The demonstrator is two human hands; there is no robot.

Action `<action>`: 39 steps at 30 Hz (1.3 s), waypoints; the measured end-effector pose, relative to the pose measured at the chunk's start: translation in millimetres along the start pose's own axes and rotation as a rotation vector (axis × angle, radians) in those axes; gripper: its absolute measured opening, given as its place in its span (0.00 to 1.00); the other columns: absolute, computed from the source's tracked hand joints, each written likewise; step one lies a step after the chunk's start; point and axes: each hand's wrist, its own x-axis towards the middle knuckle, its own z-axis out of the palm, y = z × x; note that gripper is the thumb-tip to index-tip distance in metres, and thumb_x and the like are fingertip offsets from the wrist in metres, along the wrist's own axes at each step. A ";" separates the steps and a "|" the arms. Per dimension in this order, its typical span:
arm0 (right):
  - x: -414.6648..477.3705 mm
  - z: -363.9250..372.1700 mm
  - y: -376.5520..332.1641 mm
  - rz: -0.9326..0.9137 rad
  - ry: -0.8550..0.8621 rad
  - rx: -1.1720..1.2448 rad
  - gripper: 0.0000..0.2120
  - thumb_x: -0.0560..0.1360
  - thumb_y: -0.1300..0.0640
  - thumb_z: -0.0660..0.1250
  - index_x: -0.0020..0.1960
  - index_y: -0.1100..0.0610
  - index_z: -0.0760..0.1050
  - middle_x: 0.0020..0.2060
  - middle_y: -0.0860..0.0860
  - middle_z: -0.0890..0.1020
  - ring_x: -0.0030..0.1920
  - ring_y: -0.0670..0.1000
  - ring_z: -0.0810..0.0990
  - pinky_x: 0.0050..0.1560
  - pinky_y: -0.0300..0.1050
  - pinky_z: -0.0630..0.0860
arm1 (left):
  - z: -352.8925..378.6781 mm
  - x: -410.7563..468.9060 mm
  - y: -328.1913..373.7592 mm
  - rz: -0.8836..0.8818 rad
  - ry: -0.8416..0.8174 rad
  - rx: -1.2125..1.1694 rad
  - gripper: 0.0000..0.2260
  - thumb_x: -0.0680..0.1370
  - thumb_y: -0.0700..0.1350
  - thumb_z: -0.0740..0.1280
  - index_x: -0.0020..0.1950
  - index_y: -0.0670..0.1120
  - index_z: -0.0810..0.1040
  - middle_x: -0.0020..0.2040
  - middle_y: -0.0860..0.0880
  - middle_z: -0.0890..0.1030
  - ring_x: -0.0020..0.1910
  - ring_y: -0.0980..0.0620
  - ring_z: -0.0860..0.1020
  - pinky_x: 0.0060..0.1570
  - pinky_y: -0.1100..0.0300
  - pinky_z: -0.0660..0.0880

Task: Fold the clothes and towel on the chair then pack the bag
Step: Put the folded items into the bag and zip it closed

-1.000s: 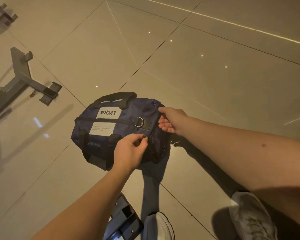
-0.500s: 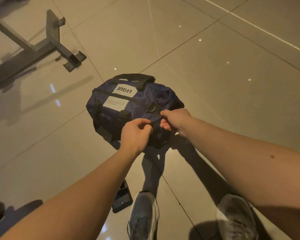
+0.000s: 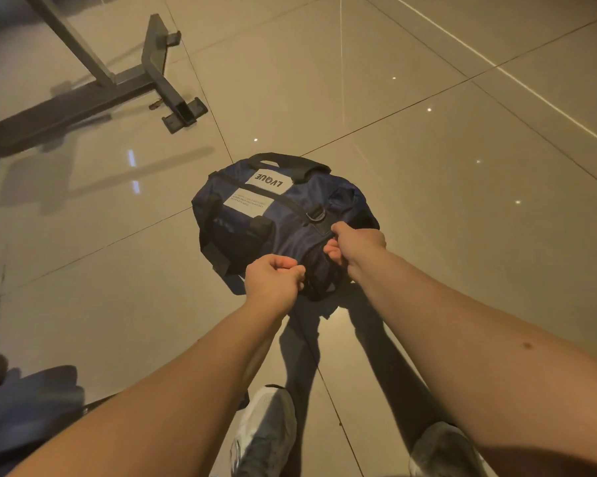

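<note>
In the head view, the navy bag point(image 3: 290, 232) lay on the tiled floor point(image 3: 428, 201) where tile joints crossed. The left hand point(image 3: 273, 282) pinched its near end, and the right hand point(image 3: 355, 246) gripped the fabric just beside. A metal frame foot point(image 3: 159, 74) stood well apart at far left, with bare tiles to the right.

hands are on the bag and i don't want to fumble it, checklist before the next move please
1. bag lying on the floor, label side up: ok.
2. left hand grip pinching the bag's near end: ok.
3. right hand grip on the fabric beside it: ok.
4. Opening open or closed: cannot tell, the hands cover it.
5. Clothes and towel inside: cannot tell.
6. metal frame apart from the bag: ok.
</note>
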 end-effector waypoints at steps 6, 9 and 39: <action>5.7 -4.3 -6.0 0.015 0.009 0.010 0.12 0.79 0.55 0.70 0.42 0.63 0.77 0.35 0.55 0.83 0.36 0.50 0.83 0.37 0.38 0.78 | 4.0 0.8 -20.5 -0.155 0.009 -0.081 0.08 0.76 0.38 0.75 0.51 0.38 0.79 0.44 0.39 0.86 0.35 0.50 0.83 0.39 0.58 0.78; 8.2 -6.3 -2.0 0.002 0.033 -0.031 0.14 0.79 0.54 0.69 0.40 0.62 0.76 0.34 0.54 0.82 0.36 0.51 0.80 0.36 0.39 0.76 | 10.6 4.0 -24.6 -0.212 -0.014 -0.149 0.09 0.75 0.35 0.75 0.51 0.39 0.76 0.46 0.37 0.86 0.30 0.52 0.81 0.36 0.59 0.78; 7.0 -2.2 -8.8 0.020 -0.010 0.146 0.12 0.75 0.57 0.76 0.48 0.61 0.74 0.43 0.58 0.83 0.40 0.52 0.86 0.38 0.44 0.85 | 49.7 4.7 -80.0 -0.443 -0.081 -0.102 0.13 0.75 0.39 0.75 0.57 0.34 0.81 0.44 0.39 0.87 0.30 0.52 0.81 0.33 0.63 0.79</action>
